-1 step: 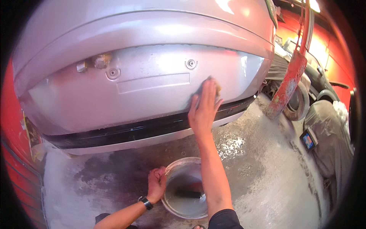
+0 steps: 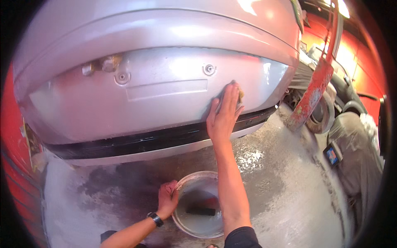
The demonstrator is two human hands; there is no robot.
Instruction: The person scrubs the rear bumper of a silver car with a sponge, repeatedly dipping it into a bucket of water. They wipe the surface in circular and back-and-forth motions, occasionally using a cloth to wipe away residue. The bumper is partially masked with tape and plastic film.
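My right hand (image 2: pixel 225 109) lies with its fingers stretched over a yellowish-brown piece of sandpaper (image 2: pixel 241 95), pressing it against the silver rear panel (image 2: pixel 165 109) of a car. Most of the sandpaper is hidden beneath the fingers. My left hand (image 2: pixel 168 197), a dark watch at its wrist, is closed on the left rim of a round bucket (image 2: pixel 177 221). Cloudy water fills the bucket's lower part, and a black block (image 2: pixel 201 211) shows in it. On the panel are a shallow rectangular recess and two round mounting points (image 2: pixel 209 69).
A black strip (image 2: pixel 136 136) runs along the panel's lower edge. Wet patches mark the concrete floor (image 2: pixel 285 194). At right stand a worn red post (image 2: pixel 312 93), a tyre (image 2: pixel 324 115) and a covered object (image 2: pixel 351 153) bearing a small screen (image 2: pixel 332 154). Red slatted metal (image 2: pixel 20 194) borders the left.
My right hand has slid slightly to the right over the panel with the sandpaper. My left hand stays at the bucket's rim. The whole view has shifted a little.
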